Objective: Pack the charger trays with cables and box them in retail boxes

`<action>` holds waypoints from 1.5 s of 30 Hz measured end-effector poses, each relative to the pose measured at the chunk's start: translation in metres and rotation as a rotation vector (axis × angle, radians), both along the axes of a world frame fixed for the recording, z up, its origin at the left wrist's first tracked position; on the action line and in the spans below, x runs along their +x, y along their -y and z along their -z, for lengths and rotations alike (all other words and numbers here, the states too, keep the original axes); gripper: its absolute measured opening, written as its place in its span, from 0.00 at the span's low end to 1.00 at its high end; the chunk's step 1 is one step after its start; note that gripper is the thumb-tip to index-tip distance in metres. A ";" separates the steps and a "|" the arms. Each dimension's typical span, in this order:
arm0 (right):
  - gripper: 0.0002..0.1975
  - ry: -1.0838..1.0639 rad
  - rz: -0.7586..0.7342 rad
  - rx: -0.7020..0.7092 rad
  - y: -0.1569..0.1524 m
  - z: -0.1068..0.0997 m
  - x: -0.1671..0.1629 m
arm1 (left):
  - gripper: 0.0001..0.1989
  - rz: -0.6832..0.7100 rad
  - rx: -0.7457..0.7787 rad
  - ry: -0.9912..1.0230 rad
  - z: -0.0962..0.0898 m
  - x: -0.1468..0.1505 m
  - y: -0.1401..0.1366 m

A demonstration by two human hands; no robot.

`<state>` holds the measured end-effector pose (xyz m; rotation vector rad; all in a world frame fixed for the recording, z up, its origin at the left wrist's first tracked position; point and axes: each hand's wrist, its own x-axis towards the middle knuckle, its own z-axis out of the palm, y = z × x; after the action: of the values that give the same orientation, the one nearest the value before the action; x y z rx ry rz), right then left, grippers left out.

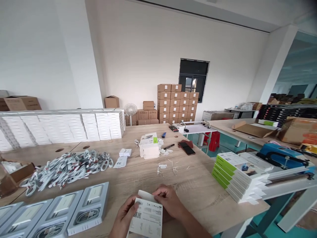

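Note:
A white printed box (146, 219) with small text and a QR code is in front of me at the table's near edge. My left hand (126, 213) is closed on its left side, thumb on the printed face. My right hand (169, 200) pinches at the raised end flap (146, 195) at the top right. The box's lower part runs out of view. To the left lie grey trays (105, 201), each holding a white charger (94, 193) and a coiled cable (87, 215).
A heap of cables (71, 167) lies left, near white cards (121, 162). Beyond are a white box stack (150, 150), paper scraps (174, 169) and a phone (187, 148). Green-and-white boxes (235, 177) stand at the right edge; white cartons (61, 127) line the back left.

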<state>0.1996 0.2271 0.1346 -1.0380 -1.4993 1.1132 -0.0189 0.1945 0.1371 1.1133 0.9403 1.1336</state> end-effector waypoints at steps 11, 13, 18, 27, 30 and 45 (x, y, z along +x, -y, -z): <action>0.12 0.088 -0.131 -0.316 -0.009 -0.015 -0.004 | 0.24 0.080 0.022 -0.019 -0.003 0.002 0.009; 0.10 0.102 -0.119 -0.349 -0.009 -0.015 -0.006 | 0.26 0.087 0.013 -0.039 -0.001 0.001 0.009; 0.08 0.106 -0.129 -0.324 -0.006 -0.016 -0.007 | 0.26 0.106 0.036 -0.044 0.006 -0.003 0.004; 0.18 -0.140 -0.235 -0.446 0.006 -0.014 -0.004 | 0.20 0.033 -0.030 0.086 0.008 -0.001 0.003; 0.24 -0.258 -0.276 -0.502 0.015 -0.007 -0.005 | 0.19 -0.021 -0.039 0.125 0.007 0.000 0.004; 0.49 0.631 0.169 0.091 0.052 -0.019 -0.033 | 0.20 -0.442 0.092 -0.106 0.000 -0.005 -0.009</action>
<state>0.1668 0.1747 0.1540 -1.5063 -1.8803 0.6116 -0.0238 0.2033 0.1370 1.0751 1.2683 1.4982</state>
